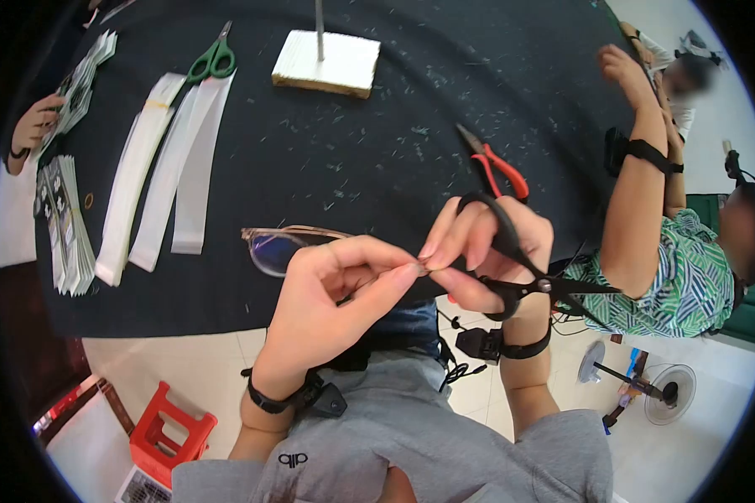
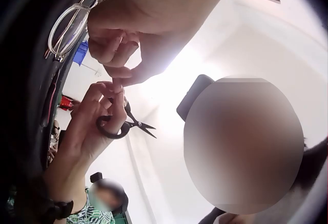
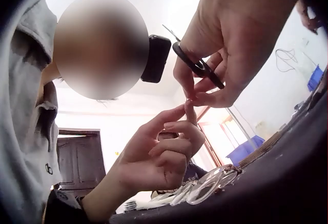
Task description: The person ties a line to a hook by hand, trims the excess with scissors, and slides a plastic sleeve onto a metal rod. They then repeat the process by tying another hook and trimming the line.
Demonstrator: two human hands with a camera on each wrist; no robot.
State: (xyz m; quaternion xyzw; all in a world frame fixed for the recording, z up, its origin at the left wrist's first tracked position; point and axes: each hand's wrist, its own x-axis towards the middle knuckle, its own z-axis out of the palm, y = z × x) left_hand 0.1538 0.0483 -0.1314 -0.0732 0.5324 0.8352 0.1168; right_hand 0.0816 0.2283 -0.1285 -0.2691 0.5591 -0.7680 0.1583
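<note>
In front of the grey shirt, the left hand [image 1: 327,289] pinches something tiny between thumb and index fingertip. The right hand [image 1: 481,239] meets it there, thumb and fingertips right against the left fingertips. Black-handled scissors [image 1: 545,286] hang on the right hand with fingers through the loops, their blades parted and pointing right in the head view. What lies between the fingertips is too small to tell. Behind the left hand, a pair of glasses [image 1: 270,251] rests on the dark cloth [image 1: 310,176]. Red-handled pliers [image 1: 503,172] lie beyond the right hand.
White strips [image 1: 138,176] and green-handled scissors [image 1: 216,64] lie at the left, near folded printed bundles [image 1: 67,226]. A white block [image 1: 325,65] with an upright rod stands at the back. Small clippings litter the cloth. Another person's arm [image 1: 633,197] is at right.
</note>
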